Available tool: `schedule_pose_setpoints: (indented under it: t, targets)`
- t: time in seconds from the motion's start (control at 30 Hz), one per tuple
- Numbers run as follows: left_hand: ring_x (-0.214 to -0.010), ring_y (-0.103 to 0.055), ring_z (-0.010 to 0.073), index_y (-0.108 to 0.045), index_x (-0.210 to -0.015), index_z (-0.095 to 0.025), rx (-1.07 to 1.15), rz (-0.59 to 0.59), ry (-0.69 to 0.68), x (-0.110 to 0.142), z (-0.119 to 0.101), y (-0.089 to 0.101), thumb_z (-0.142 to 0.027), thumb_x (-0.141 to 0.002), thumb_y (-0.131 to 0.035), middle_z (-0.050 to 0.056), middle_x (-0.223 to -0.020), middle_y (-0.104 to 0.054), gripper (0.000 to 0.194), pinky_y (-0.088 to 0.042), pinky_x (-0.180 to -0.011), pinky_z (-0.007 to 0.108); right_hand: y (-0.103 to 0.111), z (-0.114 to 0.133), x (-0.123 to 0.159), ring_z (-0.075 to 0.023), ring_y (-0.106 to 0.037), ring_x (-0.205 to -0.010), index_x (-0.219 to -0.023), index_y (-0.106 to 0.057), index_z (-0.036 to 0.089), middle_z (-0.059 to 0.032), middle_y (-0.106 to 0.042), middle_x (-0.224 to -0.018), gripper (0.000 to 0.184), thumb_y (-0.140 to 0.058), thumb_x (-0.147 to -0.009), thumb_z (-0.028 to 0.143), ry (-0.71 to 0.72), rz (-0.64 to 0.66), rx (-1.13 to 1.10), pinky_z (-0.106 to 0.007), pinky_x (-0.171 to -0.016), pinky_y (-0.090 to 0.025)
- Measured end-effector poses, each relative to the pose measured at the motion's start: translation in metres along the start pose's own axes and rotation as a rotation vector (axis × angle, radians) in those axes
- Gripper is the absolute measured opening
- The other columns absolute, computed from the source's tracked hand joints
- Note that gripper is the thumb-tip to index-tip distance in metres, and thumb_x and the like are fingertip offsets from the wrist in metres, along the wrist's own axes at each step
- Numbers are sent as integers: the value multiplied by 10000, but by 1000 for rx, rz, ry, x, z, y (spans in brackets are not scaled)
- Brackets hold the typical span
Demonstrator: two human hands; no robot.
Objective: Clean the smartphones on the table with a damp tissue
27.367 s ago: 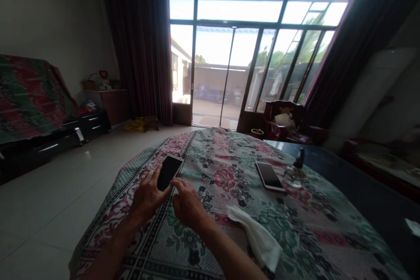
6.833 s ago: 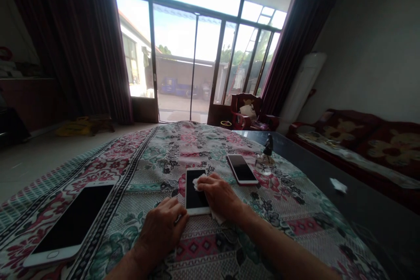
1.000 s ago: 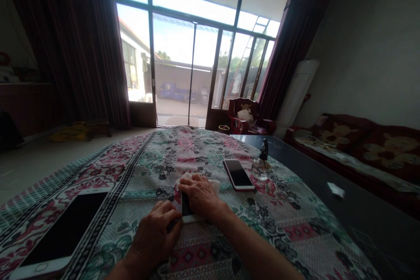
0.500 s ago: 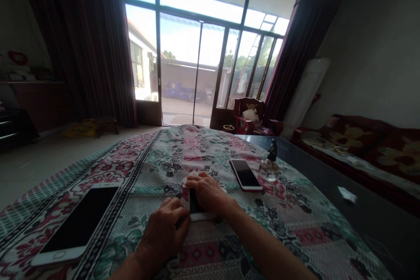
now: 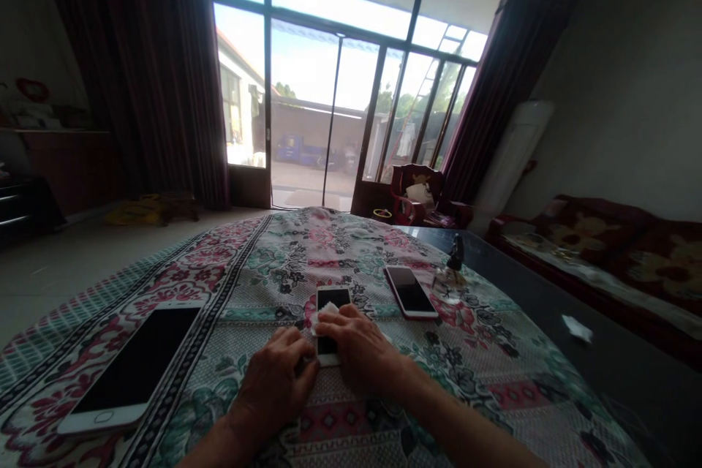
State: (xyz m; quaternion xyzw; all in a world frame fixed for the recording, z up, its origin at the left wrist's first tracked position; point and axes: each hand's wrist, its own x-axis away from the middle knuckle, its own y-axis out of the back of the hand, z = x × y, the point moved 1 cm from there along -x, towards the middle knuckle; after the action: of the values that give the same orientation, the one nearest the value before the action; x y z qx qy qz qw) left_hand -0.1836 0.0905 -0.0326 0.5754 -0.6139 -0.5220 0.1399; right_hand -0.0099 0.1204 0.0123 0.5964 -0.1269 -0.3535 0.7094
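Note:
A white-framed smartphone point(image 5: 333, 297) lies face up on the patterned tablecloth point(image 5: 351, 409) in front of me. With curled fingers, my left hand point(image 5: 277, 373) grips its lower left edge. My right hand point(image 5: 365, 347) presses a crumpled white tissue point(image 5: 325, 313) onto the dark screen and covers the phone's right side. To the left lies a larger white smartphone point(image 5: 134, 365), screen dark. Beyond my right hand, another smartphone point(image 5: 411, 292) with a reddish edge rests face up. Next to it stands a clear bottle point(image 5: 450, 281) with a black top.
A dark tabletop point(image 5: 540, 314) extends on the right, with a white crumpled paper point(image 5: 578, 329) on it. A red sofa point(image 5: 603, 241) stands beyond it. Ahead are a wooden armchair point(image 5: 417, 190) and glass doors point(image 5: 307, 117), between dark curtains point(image 5: 137, 73).
My right hand has slid the tissue down the screen toward me, uncovering the phone's top end. My left hand stays at the lower left edge.

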Motion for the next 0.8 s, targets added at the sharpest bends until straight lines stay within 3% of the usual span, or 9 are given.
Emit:
schedule_pose_setpoints:
  t: [0.23, 0.63, 0.8]
  targets:
    - [-876, -557, 212, -622, -758, -199, -16, 9, -2, 1, -1, 0, -172, -854, -529, 34, -828, -604, 136, -454, -793, 344, 1, 9, 20, -163, -526, -909, -1073, -629, 236, -17, -655, -1059, 271, -475, -893, 103, 39, 37, -10, -285, -890, -383]
    - [-860, -553, 204, -634, -752, -192, -16, 29, 12, 0, -3, 3, -177, -855, -528, 36, -818, -588, 149, -447, -785, 339, 6, -36, -40, -193, -503, -1010, -1117, -650, 239, -33, -653, -1119, 401, -417, -854, 47, -183, -11, 163, -280, -873, -387]
    - [-870, -557, 203, -637, -763, -198, -20, 23, 2, 0, -3, 2, -174, -853, -531, 34, -825, -595, 141, -447, -783, 333, 3, -27, -33, -194, -492, -995, -1076, -643, 227, -36, -642, -1134, 335, -438, -867, 67, -154, -11, 172, -291, -878, -386]
